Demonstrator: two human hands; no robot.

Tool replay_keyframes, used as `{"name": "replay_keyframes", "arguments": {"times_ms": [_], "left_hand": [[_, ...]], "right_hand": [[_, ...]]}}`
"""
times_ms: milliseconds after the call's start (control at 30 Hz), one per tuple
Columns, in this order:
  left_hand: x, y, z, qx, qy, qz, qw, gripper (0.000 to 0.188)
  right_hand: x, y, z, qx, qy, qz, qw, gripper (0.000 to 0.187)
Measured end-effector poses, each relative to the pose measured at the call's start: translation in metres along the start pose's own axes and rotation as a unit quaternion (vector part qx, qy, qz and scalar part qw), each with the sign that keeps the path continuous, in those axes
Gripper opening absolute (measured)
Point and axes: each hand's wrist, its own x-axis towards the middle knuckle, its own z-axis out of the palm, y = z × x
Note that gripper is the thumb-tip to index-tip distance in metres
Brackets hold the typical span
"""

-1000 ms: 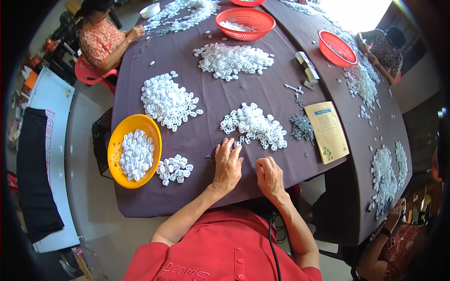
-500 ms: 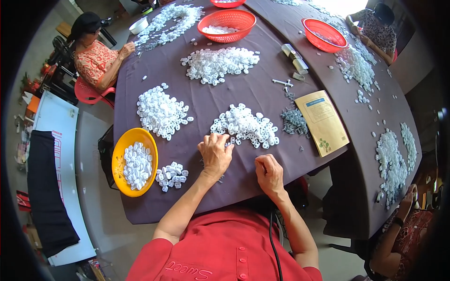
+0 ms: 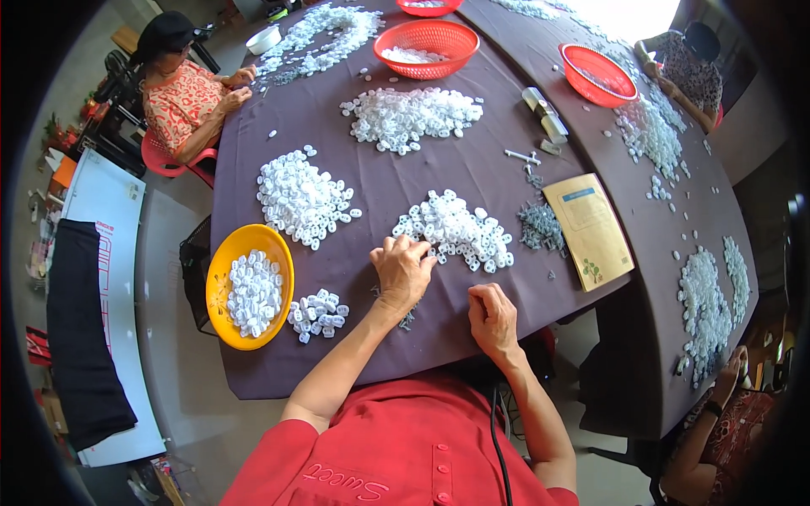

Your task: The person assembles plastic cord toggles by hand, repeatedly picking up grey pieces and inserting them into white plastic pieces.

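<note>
My left hand [image 3: 402, 271] reaches palm down to the near left edge of a pile of small white oval plastic pieces with holes [image 3: 456, 229]. Its fingers are bent and slightly apart, with thumb and index finger at the closest pieces; the fingertips are partly hidden. A few small grey plastic bits [image 3: 407, 320] lie beside that wrist. My right hand [image 3: 494, 319] is closed above the table near its front edge, thumb against the curled fingers. Whatever it may hold is hidden.
A yellow bowl [image 3: 218, 314] of white pieces stands left, beside a small heap [image 3: 317, 314]. Further piles [image 3: 304, 198] and red baskets [image 3: 456, 38] lie beyond. Grey bits [image 3: 542, 226] and a brown envelope [image 3: 588, 234] are right. Other people sit around the tables.
The whole view has shifted slightly, so the table appears further right. My left index finger and thumb have moved a little at the pile's edge. My right hand stays closed in nearly the same place.
</note>
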Motion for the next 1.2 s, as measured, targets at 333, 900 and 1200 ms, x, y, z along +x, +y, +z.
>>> {"name": "replay_keyframes", "arguments": {"times_ms": [333,900,1200], "left_hand": [[-0.002,0.0,-0.001,-0.095,0.048,0.04,0.994,0.009],[-0.068,-0.001,-0.051,-0.685,-0.124,-0.251,0.672,0.009],[-0.078,0.005,-0.055,-0.698,-0.108,-0.258,0.659,0.008]], "right_hand": [[-0.002,-0.003,0.004,-0.054,-0.046,-0.027,0.997,0.011],[-0.001,-0.052,0.003,0.266,-0.103,0.216,0.934,0.007],[-0.001,-0.066,0.002,0.266,-0.085,0.174,0.944,0.012]]}}
